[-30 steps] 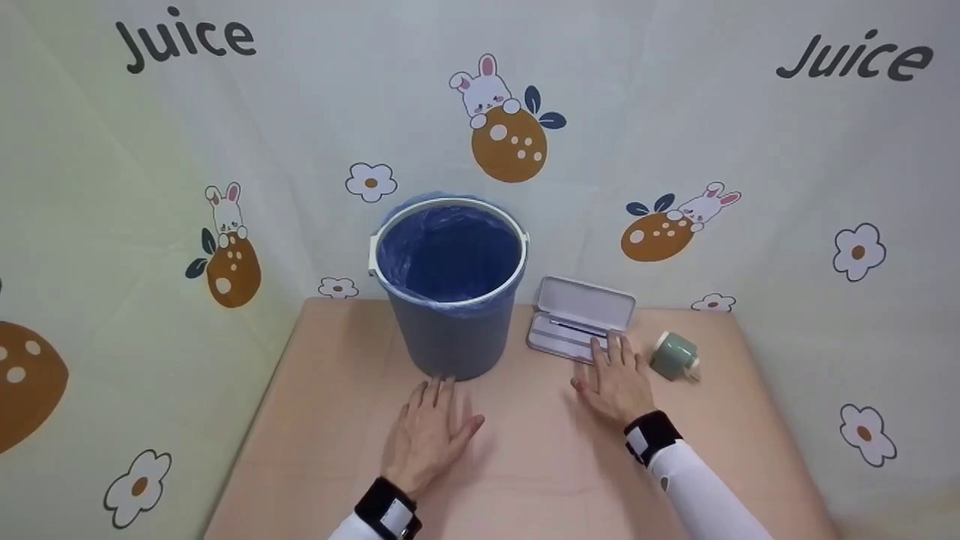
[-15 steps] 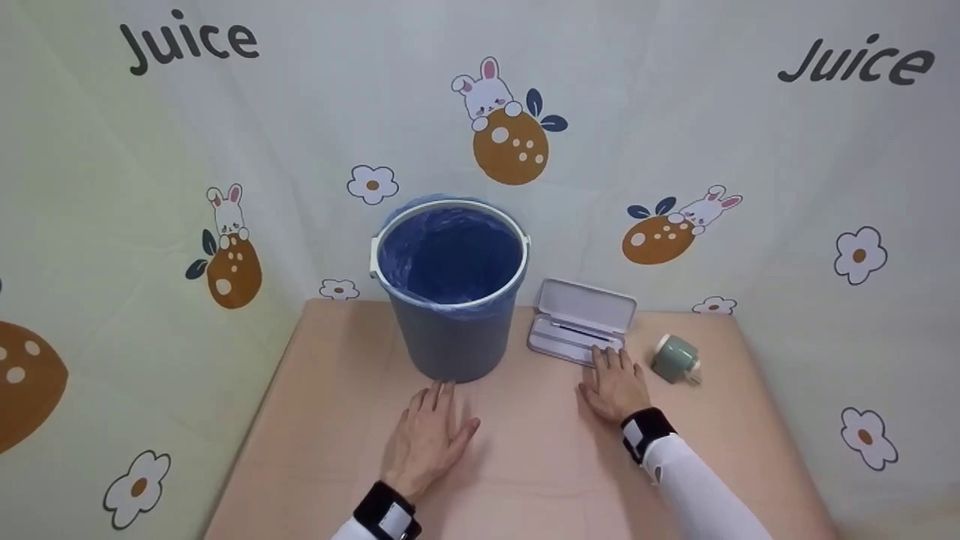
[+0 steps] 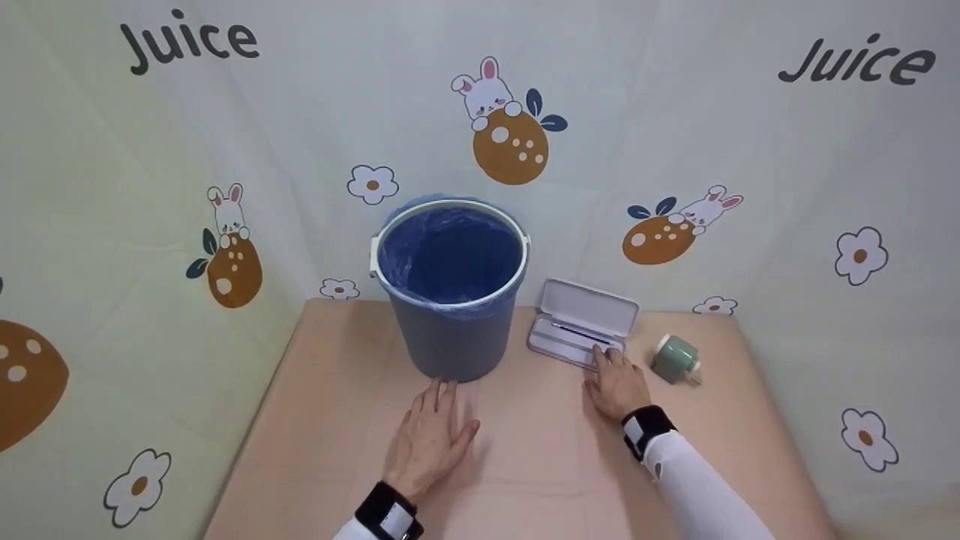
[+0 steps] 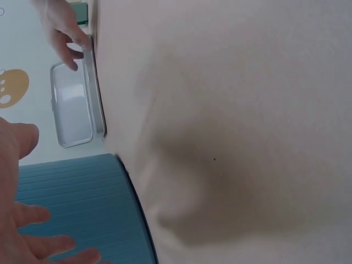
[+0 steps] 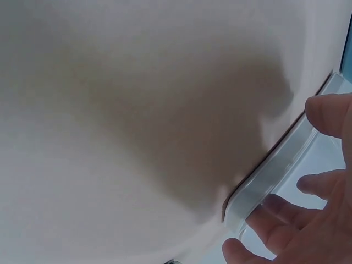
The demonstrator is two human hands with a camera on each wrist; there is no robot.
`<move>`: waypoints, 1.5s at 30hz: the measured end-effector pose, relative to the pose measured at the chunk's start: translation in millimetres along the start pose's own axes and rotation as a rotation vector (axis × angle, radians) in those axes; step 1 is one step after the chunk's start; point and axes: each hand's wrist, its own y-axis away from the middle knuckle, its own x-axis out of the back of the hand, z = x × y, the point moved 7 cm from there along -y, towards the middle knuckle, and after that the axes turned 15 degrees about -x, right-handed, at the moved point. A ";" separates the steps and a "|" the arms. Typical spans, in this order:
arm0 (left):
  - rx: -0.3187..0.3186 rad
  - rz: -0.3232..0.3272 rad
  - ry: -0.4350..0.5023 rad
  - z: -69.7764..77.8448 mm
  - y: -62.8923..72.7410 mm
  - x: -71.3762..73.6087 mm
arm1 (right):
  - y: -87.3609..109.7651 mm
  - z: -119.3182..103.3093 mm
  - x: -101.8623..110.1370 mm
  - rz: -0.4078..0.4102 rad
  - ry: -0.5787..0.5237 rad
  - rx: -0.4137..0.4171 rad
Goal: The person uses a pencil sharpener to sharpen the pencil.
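Observation:
My right hand (image 3: 619, 386) reaches over the near right corner of an unfolded metal pencil case (image 3: 559, 351). Its fingers are a little bent, with the fingertips right at the case's rim, and nothing shows between them. A slim dark pencil or pen (image 3: 581, 333) with a pale end lies inside the case. In the right wrist view the thumb (image 5: 329, 114) stands apart from the fingers, beside the case's wall (image 5: 269, 165). My left hand (image 3: 429, 442) has its fingers spread and straight, their tips near the foot of the grey-blue trash bin (image 3: 454, 349).
A blue bag (image 3: 405, 274) lines the bin, which has a white rim. Right of the pencil case, a small green object with white ends (image 3: 676, 358) lies on the peach tablecloth (image 3: 525, 480). Printed cloth walls (image 3: 585, 45) close off the back and sides.
My right hand has drawn back slightly toward me from over the case, uncovering the dark pencil or pen, and its fingers have bent more. The left hand has barely moved.

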 end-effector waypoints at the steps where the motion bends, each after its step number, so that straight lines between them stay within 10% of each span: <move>1: -0.006 0.007 0.000 0.5 0.3 0.0 | -0.5 0.8 1.2 0.013 -0.002 0.003; 26: -0.007 -0.025 0.001 8.5 5.0 -9.4 | 32.2 4.2 4.1 0.003 -0.048 0.072; 45: 0.003 -0.077 0.214 18.9 -11.1 -25.5 | 62.6 -14.7 7.8 -0.136 -0.063 0.084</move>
